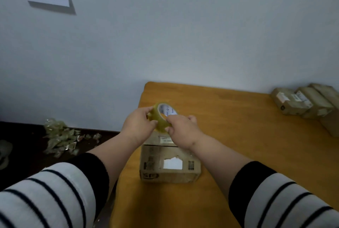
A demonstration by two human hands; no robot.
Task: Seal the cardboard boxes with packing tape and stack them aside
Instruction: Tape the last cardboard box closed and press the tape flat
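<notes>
1. The grip: both hands hold one roll of packing tape [163, 117] in the air just above the far edge of the cardboard box [169, 163]. The left hand [138, 124] curls its fingers round the roll's left side, and the right hand [183, 129] pinches the roll's near right edge between thumb and fingers.
2. The tabletop [238, 136] is orange-yellow and carries the cardboard box near its left edge, close to the person.
3. The cardboard box is brown and worn, with a torn white patch on its top face, printed marks around that patch, and a dark logo on its near left side. Its flaps lie closed; whether tape already runs over them cannot be told. What is inside is hidden.
4. Far right of the cardboard box, at the back edge of the tabletop, a row of boxes [308, 104] stands side by side, touching, brown with pale labels.
5. Left of the cardboard box, down on the dark floor [23, 154], lies a heap of crumpled clear scraps [60, 139].
6. The roll of packing tape is yellowish and translucent, with a white printed core.
</notes>
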